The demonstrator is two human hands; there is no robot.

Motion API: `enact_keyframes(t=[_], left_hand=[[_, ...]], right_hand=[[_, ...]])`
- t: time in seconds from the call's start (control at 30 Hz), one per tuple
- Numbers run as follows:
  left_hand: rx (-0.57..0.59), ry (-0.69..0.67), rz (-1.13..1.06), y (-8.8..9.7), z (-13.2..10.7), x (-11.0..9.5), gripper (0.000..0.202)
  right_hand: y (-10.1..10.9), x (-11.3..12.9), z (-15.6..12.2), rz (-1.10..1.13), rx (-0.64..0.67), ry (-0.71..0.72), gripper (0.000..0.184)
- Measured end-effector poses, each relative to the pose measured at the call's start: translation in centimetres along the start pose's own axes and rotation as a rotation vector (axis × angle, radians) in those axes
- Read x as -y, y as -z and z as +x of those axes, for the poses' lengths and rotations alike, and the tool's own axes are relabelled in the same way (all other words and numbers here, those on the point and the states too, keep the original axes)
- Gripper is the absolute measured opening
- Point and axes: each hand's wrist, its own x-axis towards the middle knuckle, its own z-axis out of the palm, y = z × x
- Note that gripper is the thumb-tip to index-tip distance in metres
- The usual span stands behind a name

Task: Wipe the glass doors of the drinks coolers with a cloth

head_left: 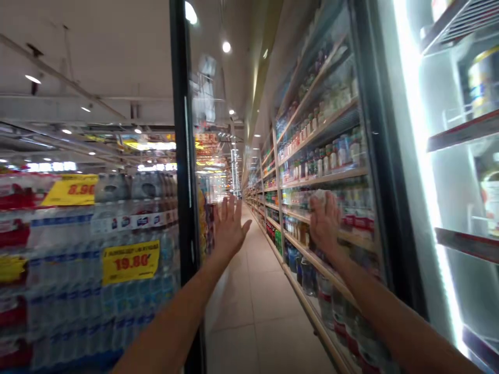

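Note:
My left hand [230,226] is raised with its fingers spread and its palm flat against the pane of a swung-out glass cooler door [210,104], close to the door's black edge frame [183,156]. My right hand [325,221] lies flat, fingers stretched, on the glass of the neighbouring cooler door [351,93], over shelves of bottled drinks [331,156]. Neither hand holds anything. Both forearms reach forward from the bottom of the view.
An open, brightly lit cooler bay [460,182] with wire shelves and cans is at the right. Stacked packs of water bottles [117,291] with yellow price tags [130,261] stand at the left. A tiled aisle [257,311] runs ahead between long shelves.

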Motion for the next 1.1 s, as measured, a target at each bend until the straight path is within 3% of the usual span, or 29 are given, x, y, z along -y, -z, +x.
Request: enact_keyframes(t=[0.03,0.13,0.17,0.2,0.3,0.33,0.37,0.47,0.5,0.53,0.63,0.67,0.7,0.8,0.83,0.87,0.93,1.0,1.1], left_hand=[[0.012,0.004,0.008,0.1,-0.1,-0.1,0.061],[0.039,0.011,0.024,0.3,-0.2,-0.3,0.062],[0.046,0.008,0.026,0.3,-0.3,-0.3,0.063],[0.050,0.005,0.026,0.3,-0.4,-0.4,0.063],[0.055,0.007,0.016,0.3,-0.5,-0.4,0.063],[0.053,0.010,0.010,0.2,-0.6,-0.3,0.063],[0.049,0.013,0.004,0.1,-0.6,-0.3,0.063],[0.031,-0.002,-0.013,-0.2,-0.7,0.0,0.063],[0.027,-0.012,-0.016,-0.2,-0.7,0.1,0.063],[0.025,-0.020,-0.018,-0.3,-0.7,0.2,0.063],[0.028,-0.016,-0.022,-0.2,-0.7,0.2,0.062],[0.030,-0.008,-0.022,-0.1,-0.7,0.1,0.062],[0.033,0.001,-0.022,0.1,-0.7,0.0,0.062],[0.048,0.006,-0.014,0.4,-0.9,-0.2,0.063],[0.053,0.005,-0.017,0.4,-1.0,-0.1,0.063],[0.058,0.002,-0.027,0.4,-1.1,0.0,0.063],[0.075,-0.008,-0.097,0.4,-1.3,0.4,0.059],[0.064,0.012,-0.270,1.3,-1.5,0.8,0.052],[-0.138,0.194,-0.710,5.8,-2.0,1.0,0.045]], right_hand=[[-0.2,0.5,-0.2,0.023,0.023,0.056,0.041],[-0.9,1.7,-0.7,0.118,0.174,0.463,0.039],[-1.1,1.9,-0.6,0.128,0.178,0.501,0.038],[-1.2,2.1,-0.5,0.121,0.145,0.444,0.038],[-1.2,2.5,0.1,0.049,-0.026,0.054,0.039],[-1.2,2.7,0.1,0.038,-0.040,0.025,0.040],[-1.1,2.9,0.1,0.041,-0.015,0.090,0.040],[-0.9,3.2,0.1,0.067,0.174,0.496,0.040],[-0.8,3.0,0.3,0.060,0.203,0.521,0.040],[-0.8,2.8,0.5,0.040,0.196,0.450,0.040],[-0.6,2.2,1.1,-0.029,0.060,0.021,0.044],[-0.6,2.2,1.1,-0.029,0.047,-0.014,0.045],[-0.5,2.4,0.9,-0.013,0.067,0.046,0.046],[-0.4,3.2,-0.2,0.068,0.156,0.462,0.046],[-0.5,3.3,-0.5,0.081,0.140,0.515,0.045],[-0.6,3.3,-0.7,0.085,0.098,0.486,0.044],[-0.9,3.1,-0.7,0.077,-0.007,0.289,0.042],[-1.1,2.7,-0.4,0.077,-0.042,0.183,0.040],[-0.4,2.3,0.4,0.152,-0.041,0.252,0.033]])
